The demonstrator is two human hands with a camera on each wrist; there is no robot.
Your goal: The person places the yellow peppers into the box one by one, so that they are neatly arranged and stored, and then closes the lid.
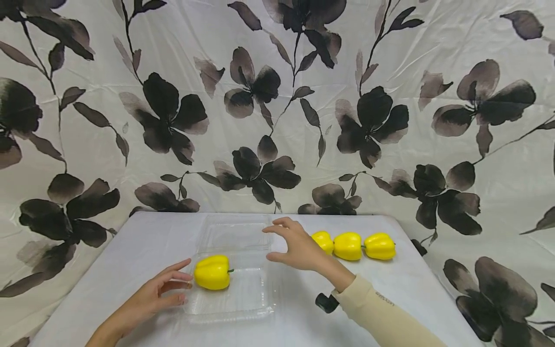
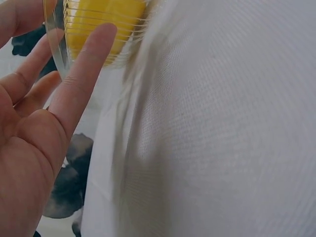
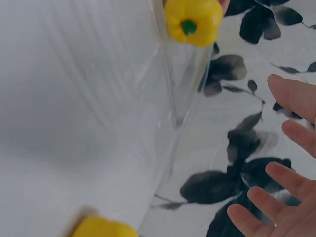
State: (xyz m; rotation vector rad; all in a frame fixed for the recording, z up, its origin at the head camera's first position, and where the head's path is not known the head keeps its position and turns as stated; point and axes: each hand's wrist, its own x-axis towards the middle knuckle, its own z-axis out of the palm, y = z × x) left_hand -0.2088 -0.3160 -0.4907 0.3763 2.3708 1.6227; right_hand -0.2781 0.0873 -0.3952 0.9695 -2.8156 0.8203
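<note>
A yellow bell pepper with a green stem lies on its side in the left part of a clear plastic clamshell container, whose lid is folded back flat behind it. My left hand is at the container's left edge, fingers loosely extended. In the left wrist view one finger lies against the ribbed clear wall, with yellow showing through. Over the container's right side my right hand hovers with fingers spread and nothing in them. The right wrist view shows it apart from the pepper.
Three more yellow bell peppers stand in a row right of the container: the left one partly behind my right hand, a middle one and a right one. A black object shows beside my right sleeve. Floral cloth hangs behind the white table.
</note>
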